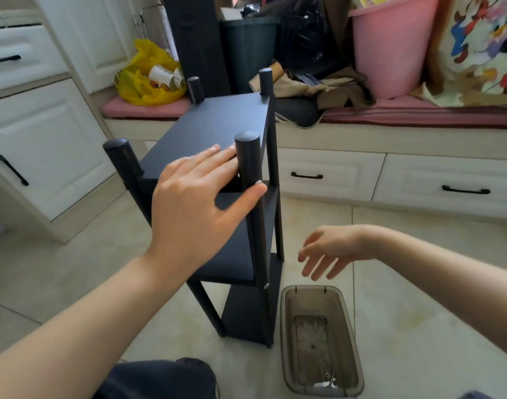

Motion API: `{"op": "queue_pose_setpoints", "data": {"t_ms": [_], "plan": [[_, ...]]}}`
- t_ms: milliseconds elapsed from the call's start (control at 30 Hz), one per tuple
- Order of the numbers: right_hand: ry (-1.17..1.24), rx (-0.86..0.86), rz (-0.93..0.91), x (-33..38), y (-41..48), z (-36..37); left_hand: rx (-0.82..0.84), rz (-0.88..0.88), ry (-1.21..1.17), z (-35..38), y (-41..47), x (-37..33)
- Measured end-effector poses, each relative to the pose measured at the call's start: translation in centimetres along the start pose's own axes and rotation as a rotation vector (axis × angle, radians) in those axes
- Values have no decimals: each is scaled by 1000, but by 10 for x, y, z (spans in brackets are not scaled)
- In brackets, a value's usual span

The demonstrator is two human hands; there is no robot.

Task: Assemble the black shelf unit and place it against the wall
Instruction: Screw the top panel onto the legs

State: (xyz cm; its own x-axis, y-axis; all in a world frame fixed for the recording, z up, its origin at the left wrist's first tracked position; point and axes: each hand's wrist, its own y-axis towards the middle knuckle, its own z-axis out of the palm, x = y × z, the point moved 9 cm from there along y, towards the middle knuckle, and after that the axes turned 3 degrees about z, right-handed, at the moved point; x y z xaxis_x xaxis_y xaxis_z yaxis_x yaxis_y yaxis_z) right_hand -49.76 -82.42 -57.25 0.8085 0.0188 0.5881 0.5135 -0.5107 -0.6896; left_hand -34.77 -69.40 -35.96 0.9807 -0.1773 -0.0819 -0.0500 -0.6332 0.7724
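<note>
The shelf (217, 125) stands upright on the floor (419, 298), long axis vertical. Left hand (194, 203) straddles its near right post (248, 159), fingers straight, thumb touching; right hand (330, 250) hangs loose, empty, lower right.

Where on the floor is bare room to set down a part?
Bare tile lies left of the black shelf unit, toward the white cabinet, and right of the grey tray, below the drawers. The gap between shelf unit and tray is narrow, with the right hand over it. The bench is crowded: yellow bag, clothes, pink bucket.
</note>
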Motion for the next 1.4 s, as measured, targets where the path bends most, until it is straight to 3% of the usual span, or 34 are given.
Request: {"op": "queue_pose_setpoints", "data": {"t_ms": [167,300,433,600,1167,1400], "plan": [[-5,-25,153,-80,72,37,-5,-2,-12,2,1,-3],[-168,-75,258,-133,119,78,16,-5,-64,6,3,-3],[-310,-211,215,-150,149,112,6,25,-85,7,3,-3],[-340,-224,227,-183,179,140,-26,30,-44,8,0,-7],[-594,-458,199,-199,196,135,-77,38,-55,11,-3,-8],[-401,-513,189,-181,173,127,-26,3,-61,11,0,-7]]}}
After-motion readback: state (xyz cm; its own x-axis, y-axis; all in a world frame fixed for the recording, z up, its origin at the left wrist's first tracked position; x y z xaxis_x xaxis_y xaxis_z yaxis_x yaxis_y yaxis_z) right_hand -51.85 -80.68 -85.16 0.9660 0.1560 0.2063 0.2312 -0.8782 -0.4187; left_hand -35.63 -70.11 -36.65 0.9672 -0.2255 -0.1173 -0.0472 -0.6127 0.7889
